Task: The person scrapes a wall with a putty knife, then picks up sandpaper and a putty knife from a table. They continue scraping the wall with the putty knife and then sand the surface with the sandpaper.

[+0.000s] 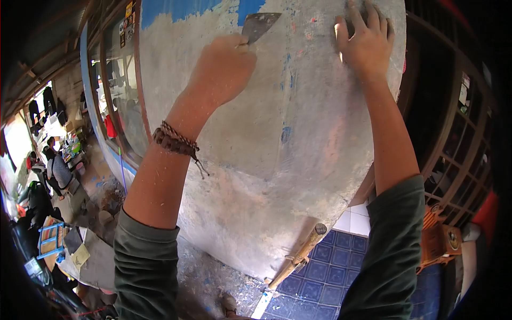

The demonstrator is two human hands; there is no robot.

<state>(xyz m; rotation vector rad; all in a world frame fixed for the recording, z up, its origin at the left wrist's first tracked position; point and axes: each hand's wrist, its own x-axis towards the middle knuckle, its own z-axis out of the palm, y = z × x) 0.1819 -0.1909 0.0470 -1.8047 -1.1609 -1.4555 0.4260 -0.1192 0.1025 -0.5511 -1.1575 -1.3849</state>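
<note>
My left hand (226,66) is closed around the handle of a scraper (261,25), whose wide metal blade points up and to the right against the wall (234,128). Its handle is mostly hidden inside my fist. Blue paint (181,12) covers the top of the wall near the blade; below it the surface is bare grey with faint blue and pinkish traces. With fingers spread, my right hand (368,45) lies flat on the wall at the upper right, holding nothing. A braided bracelet (175,140) circles my left wrist.
A wooden pole (298,255) leans at the wall's base beside blue floor tiles (325,261). Paint flakes litter the floor. Left are a window (114,69), a blue-framed chair (50,240) and people (58,168) seated farther off. A wooden chair (440,240) stands right.
</note>
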